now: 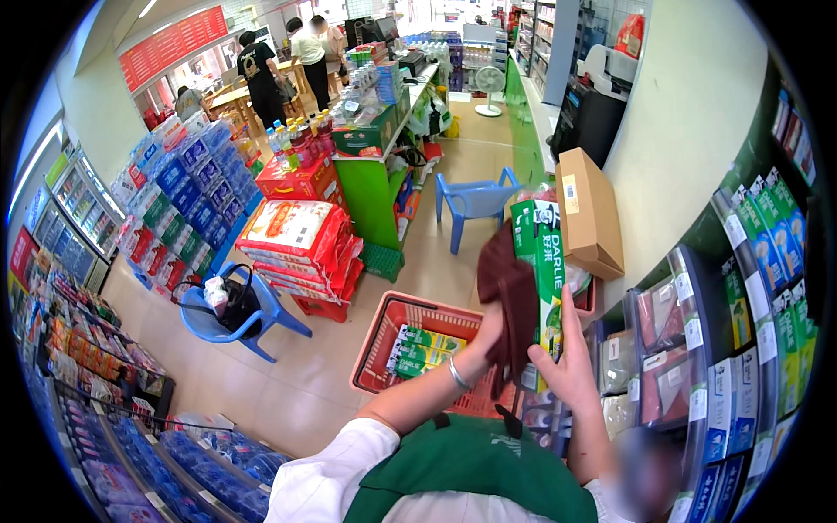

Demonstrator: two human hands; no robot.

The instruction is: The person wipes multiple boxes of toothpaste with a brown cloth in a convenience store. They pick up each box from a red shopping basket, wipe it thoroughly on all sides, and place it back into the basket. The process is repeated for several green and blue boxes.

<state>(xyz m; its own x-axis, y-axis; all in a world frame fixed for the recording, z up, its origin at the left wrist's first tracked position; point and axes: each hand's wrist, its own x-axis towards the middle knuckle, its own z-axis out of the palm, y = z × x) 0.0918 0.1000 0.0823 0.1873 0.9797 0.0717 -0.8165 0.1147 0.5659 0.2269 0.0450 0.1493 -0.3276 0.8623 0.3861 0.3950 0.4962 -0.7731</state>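
My right hand (565,366) grips a green Darlie toothpaste box (548,261) near its lower end, thumb on the near face and fingers along the right side. A dark brown cloth (505,281) hangs from my left hand (487,333) and lies against the box's left side; the cloth hides most of those fingers. Below my hands a red plastic shopping basket (367,346) stands on the floor. Several green and yellow Darlie boxes (422,353) lie in it.
Shelves to the right hold more Darlie boxes (768,229) and packaged towels (664,379). An open cardboard box (592,216) stands behind my hands. Blue plastic chairs (477,199), stacked red-and-white sacks (294,235) and a green counter (369,202) are ahead. Several people (258,78) are far off.
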